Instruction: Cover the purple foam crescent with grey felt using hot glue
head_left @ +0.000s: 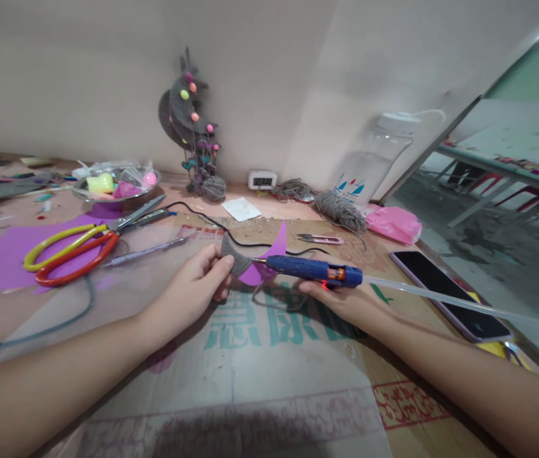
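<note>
My left hand (205, 277) pinches a grey felt crescent (236, 259) between thumb and fingers, above the cardboard. In my right hand (329, 292) is a blue hot glue gun (298, 268), its metal tip at the crescent's right edge. A long clear glue stick (441, 296) sticks out of the gun's back end, and a small red light glows on its underside. Behind the gun's tip shows a purple crescent-shaped piece (276, 249); what it rests on is hard to tell. The fingers of my right hand are partly hidden by the gun.
Scissors (76, 251) and a pen (148, 252) lie at left on purple sheet (7, 254). A metal bowl (119, 196), decorated grey moon (186, 108), timer (262, 180), yarn (341, 211) and bottle (369, 159) line the wall. Thread snips (321, 239) and a phone (450, 296) lie right.
</note>
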`<state>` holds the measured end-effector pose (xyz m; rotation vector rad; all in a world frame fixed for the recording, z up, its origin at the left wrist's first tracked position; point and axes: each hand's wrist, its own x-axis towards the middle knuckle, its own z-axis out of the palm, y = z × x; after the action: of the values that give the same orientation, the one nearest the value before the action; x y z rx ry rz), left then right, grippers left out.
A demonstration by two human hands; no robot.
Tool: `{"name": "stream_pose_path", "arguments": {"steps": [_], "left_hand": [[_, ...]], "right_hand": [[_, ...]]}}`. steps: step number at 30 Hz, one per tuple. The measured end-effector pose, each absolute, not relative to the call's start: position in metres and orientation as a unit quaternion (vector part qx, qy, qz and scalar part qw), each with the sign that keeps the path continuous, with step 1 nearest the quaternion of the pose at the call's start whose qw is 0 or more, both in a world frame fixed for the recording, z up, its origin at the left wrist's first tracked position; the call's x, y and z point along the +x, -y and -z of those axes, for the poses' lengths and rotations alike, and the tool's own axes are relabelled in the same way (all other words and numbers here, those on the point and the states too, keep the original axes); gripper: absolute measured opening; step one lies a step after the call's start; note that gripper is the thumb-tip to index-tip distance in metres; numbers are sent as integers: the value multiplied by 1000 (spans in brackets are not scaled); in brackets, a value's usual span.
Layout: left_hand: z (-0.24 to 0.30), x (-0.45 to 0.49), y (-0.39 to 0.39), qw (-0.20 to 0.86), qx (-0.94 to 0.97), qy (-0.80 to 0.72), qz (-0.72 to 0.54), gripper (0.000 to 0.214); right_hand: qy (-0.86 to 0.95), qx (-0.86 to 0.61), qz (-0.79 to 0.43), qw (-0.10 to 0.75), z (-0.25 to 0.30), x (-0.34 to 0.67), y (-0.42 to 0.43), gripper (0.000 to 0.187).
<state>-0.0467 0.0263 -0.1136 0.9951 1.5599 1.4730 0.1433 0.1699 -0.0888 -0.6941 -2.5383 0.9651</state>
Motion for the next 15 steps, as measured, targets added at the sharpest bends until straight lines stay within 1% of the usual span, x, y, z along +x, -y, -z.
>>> {"name": "stream_pose_path", "arguments": {"steps": [10, 15], "left_hand": [[114, -47, -25, 392, 380, -600, -585, 18], [113, -47, -25, 388, 384, -603, -582, 19]], "right_hand": [[905, -230, -316, 167, 94, 146, -174, 27], [902, -233, -326, 162, 91, 145, -172, 26]]}}
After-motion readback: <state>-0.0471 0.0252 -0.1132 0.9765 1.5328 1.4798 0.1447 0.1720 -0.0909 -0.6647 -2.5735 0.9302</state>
